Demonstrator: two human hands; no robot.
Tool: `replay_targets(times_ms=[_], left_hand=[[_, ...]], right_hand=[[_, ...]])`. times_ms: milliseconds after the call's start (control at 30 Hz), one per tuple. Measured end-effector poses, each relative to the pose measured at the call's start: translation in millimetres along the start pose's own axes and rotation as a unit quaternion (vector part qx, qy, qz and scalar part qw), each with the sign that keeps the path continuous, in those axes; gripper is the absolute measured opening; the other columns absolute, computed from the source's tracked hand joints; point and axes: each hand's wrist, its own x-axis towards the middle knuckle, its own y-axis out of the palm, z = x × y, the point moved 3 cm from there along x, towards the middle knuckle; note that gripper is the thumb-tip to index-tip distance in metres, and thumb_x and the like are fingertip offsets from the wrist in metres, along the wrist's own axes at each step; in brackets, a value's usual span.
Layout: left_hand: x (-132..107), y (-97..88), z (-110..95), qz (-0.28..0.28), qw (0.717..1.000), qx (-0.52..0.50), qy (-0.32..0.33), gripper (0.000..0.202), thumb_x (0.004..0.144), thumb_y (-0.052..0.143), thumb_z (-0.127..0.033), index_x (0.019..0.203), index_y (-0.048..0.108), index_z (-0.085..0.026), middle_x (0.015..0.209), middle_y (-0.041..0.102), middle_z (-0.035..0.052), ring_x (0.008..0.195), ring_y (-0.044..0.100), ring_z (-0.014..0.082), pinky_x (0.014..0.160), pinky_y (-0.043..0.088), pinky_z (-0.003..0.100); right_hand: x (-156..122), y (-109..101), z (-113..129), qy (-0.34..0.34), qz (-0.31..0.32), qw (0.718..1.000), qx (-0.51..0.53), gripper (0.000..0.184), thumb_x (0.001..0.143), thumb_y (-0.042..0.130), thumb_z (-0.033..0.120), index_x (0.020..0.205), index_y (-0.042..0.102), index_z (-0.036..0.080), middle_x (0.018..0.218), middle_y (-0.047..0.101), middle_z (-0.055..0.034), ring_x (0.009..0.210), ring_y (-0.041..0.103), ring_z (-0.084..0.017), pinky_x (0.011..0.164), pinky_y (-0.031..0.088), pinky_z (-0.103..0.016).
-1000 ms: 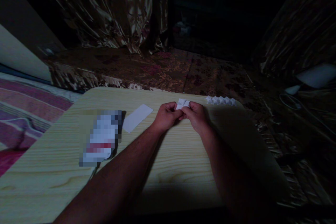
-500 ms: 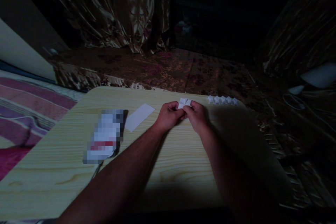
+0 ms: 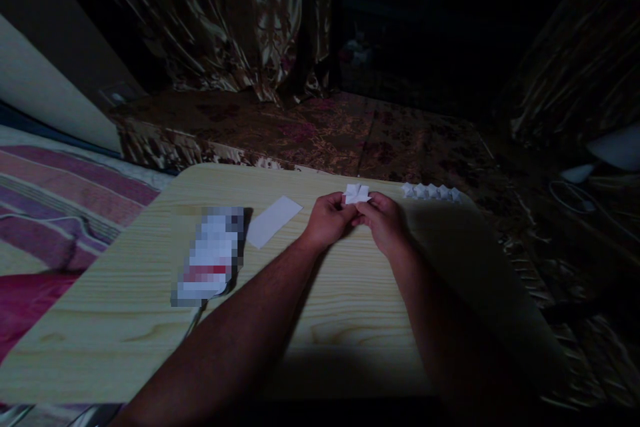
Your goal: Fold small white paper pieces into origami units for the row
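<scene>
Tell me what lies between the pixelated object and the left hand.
In the head view, a white paper strip lies on the table between the pixelated object and the left hand.

Table [image 3: 350,300] with white strip [image 3: 275,221], apparent stars [image 3: 433,193]

White paper [image 3: 357,193], striped cloth [image 3: 75,177] (pinkish)

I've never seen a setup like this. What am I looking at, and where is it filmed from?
There's no robot here, just a person's two bare hands. The view comes from a camera worn on the head, looking forward and down. The left hand and right hand together hold a small folded white piece, apparently paper. On the wood-grain table lie a flat white sheet, a pixelated object I can't identify, and, at the far right, a row of small white pieces.
</scene>
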Motion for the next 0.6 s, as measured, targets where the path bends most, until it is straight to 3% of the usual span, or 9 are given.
replay_targets(times_ms=[200, 333, 600], left_hand=[[-0.8, 0.1, -0.4, -0.001, 1.000, 0.030, 0.007, 0.023, 0.072, 0.067, -0.035, 0.072, 0.063, -0.012, 0.066, 0.060, 0.0008, 0.055, 0.047, 0.0089, 0.051, 0.034, 0.021], [-0.9, -0.9, -3.5, -0.041, 0.998, 0.035, 0.013, 0.020, 0.071, 0.067, -0.032, 0.071, 0.061, -0.014, 0.063, 0.057, -0.0015, 0.055, 0.047, 0.0088, 0.052, 0.034, 0.021], [2.0, -4.8, 2.3, -0.063, 0.998, 0.025, 0.004, 0.022, 0.071, 0.067, -0.034, 0.077, 0.065, -0.013, 0.067, 0.062, 0.0013, 0.058, 0.051, 0.0108, 0.054, 0.036, 0.022]], right_hand=[[2.4, -4.7, -4.0, -0.010, -0.026, 0.998, -0.048, 0.015, 0.068, 0.065, 0.028, 0.075, 0.061, 0.015, 0.067, 0.063, 0.0004, 0.054, 0.058, -0.011, 0.048, 0.052, -0.022], [2.5, -7.4, -4.2, -0.017, -0.035, 0.996, -0.078, 0.015, 0.069, 0.063, 0.029, 0.075, 0.061, 0.016, 0.066, 0.061, 0.0013, 0.054, 0.056, -0.011, 0.047, 0.051, -0.022], [-0.8, -2.4, -3.2, 0.011, -0.003, 0.991, -0.132, 0.015, 0.069, 0.061, 0.030, 0.070, 0.057, 0.016, 0.054, 0.055, 0.0044, 0.044, 0.053, -0.009, 0.044, 0.048, -0.021]])
